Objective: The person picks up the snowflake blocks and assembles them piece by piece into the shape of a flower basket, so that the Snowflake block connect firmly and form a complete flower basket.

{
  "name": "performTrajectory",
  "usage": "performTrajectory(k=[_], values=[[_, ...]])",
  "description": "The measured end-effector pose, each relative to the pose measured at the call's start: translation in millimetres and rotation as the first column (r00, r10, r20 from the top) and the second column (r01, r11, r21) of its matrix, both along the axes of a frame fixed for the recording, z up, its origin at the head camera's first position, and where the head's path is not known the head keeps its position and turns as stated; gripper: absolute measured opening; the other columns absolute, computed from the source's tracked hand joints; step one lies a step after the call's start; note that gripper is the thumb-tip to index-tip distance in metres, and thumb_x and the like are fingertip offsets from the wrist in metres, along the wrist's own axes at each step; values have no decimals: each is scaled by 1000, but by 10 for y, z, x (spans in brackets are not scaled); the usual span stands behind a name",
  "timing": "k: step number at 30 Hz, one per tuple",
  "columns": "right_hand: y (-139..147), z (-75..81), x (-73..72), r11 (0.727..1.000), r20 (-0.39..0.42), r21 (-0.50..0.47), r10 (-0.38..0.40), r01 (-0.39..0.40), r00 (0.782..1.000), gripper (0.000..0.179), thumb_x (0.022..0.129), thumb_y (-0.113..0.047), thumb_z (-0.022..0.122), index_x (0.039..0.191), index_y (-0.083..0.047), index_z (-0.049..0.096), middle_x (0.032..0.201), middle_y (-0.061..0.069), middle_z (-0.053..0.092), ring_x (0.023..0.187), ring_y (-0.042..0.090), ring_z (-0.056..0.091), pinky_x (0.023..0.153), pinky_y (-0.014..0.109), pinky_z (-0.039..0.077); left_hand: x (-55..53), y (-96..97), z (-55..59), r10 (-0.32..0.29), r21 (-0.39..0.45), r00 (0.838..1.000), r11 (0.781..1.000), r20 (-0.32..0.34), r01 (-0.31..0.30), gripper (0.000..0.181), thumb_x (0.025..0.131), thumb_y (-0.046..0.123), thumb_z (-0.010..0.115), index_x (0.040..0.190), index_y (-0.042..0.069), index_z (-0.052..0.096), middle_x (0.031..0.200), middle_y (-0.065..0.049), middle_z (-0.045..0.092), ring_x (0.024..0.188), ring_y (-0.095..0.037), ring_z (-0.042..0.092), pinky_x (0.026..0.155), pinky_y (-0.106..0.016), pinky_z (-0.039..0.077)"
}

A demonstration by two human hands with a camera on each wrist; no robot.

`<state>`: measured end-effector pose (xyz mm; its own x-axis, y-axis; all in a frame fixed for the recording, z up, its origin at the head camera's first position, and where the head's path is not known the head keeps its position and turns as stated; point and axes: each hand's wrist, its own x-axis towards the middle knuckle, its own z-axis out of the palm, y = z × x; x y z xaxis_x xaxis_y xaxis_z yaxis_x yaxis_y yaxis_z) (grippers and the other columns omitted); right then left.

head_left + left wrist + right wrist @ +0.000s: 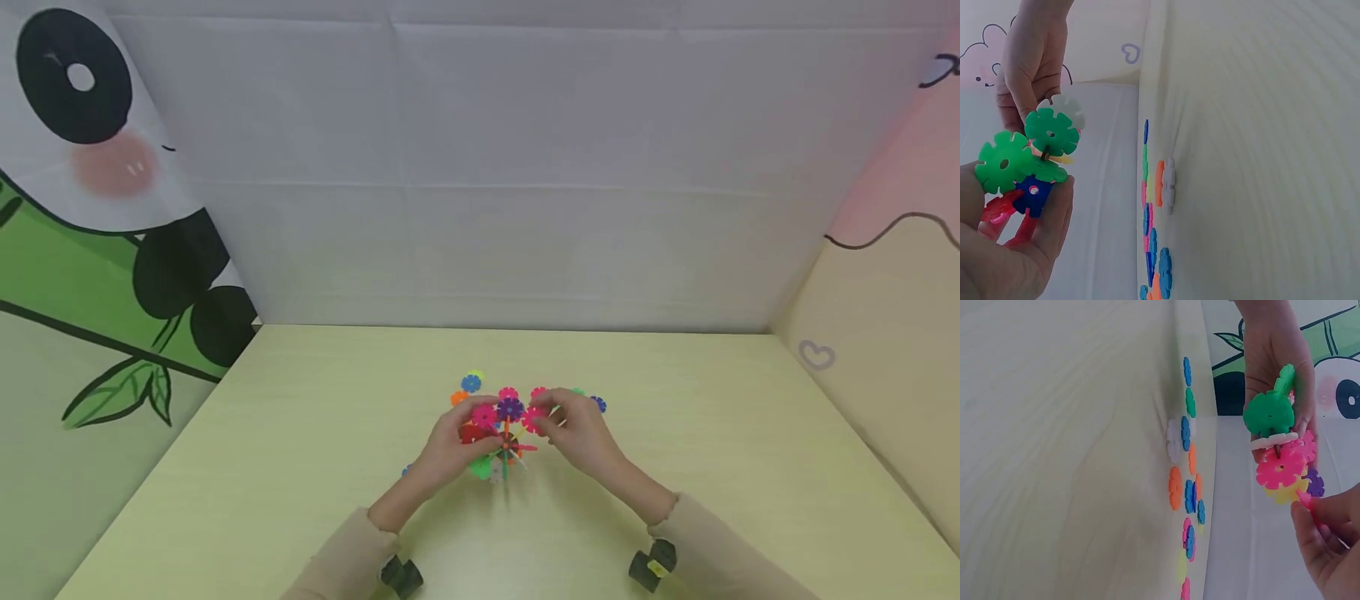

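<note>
My left hand (450, 446) grips a many-coloured cluster of interlocking flower-shaped plastic discs (510, 409), held up above the table. Pink, purple, red, green and white discs stick out of it at different angles. In the left wrist view, a green disc (1051, 133) and a blue disc (1033, 194) of the cluster lie between thumb and fingers. My right hand (579, 429) pinches a pink disc (1304, 499) between thumb and fingertips, at the cluster's right side. Whether this disc touches the cluster's yellow disc (1288, 491) is hard to tell.
Loose discs lie on the pale table (300, 400), behind and beside the hands: a blue disc (471, 383), an orange disc (458, 398) and others. In the right wrist view several more, such as an orange disc (1175, 487), lie along the table. A white cloth wall (480, 208) stands behind.
</note>
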<state>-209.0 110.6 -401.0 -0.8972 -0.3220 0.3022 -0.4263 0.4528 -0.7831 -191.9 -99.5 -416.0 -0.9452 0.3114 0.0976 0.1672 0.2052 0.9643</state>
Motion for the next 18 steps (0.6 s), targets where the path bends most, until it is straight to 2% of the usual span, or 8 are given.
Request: performTrajectory(k=[4,8,12,18], values=[[-39,-43,4,999,-41,-52,-1,-1,999,16,87,4,69,103,4,68,85,14,69,68,34,70,58,17,55,7,20,-5,-2,-26,1000,1000,1,2,51,94,6,63,142,3,44,134,-26,55,105,-31,68,85,-27,60],[-44,-71,-53,999,-99,-49,17,-22,995,15,86,3,70,101,2,69,86,13,69,69,31,70,61,15,55,-41,69,-14,-15,-59,1000,998,9,16,47,98,9,59,142,6,44,136,-23,56,116,-32,62,92,-33,59],[-49,-85,-55,999,-178,-49,14,-24,984,15,84,4,72,98,0,69,85,11,70,68,23,70,61,15,55,-47,92,-12,-1,-58,1000,998,16,2,48,97,9,59,143,8,44,136,-20,55,118,-33,60,93,-38,59],[-49,-88,-67,998,-291,-55,3,-20,957,19,81,6,73,99,-1,69,87,10,71,70,18,68,62,18,56,-40,157,22,125,-18,991,992,44,-124,51,91,8,68,138,10,50,132,-18,58,119,-33,59,91,-39,60]])
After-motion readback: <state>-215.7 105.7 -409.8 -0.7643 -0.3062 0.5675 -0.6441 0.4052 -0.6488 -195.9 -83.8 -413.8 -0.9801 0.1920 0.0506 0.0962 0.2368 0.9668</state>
